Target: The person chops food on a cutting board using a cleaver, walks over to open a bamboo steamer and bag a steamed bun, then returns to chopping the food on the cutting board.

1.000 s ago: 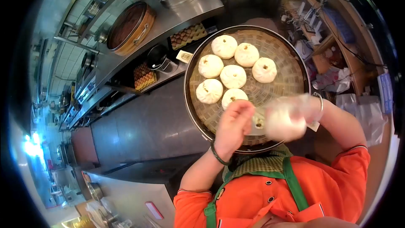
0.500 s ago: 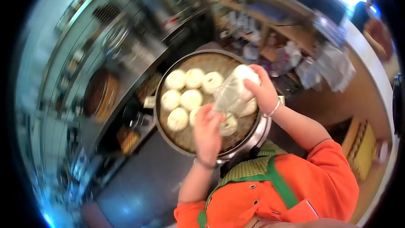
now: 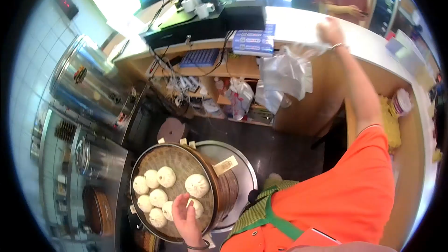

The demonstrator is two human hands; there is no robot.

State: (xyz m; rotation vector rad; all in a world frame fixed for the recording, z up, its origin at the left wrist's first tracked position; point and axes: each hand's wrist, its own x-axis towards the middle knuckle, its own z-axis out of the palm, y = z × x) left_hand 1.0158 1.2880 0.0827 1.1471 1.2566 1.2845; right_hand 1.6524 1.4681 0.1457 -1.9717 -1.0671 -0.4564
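A round, silver-coloured metal surface carries a stacked, dark-rimmed brown bamboo steamer, which covers its left part. Pleated white round buns sit on the steamer's woven top tier; a pale rectangular tag juts from the right rim.

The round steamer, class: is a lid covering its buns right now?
No, the round steamer has no lid on it, and its white buns show plainly beneath and around the left hand.
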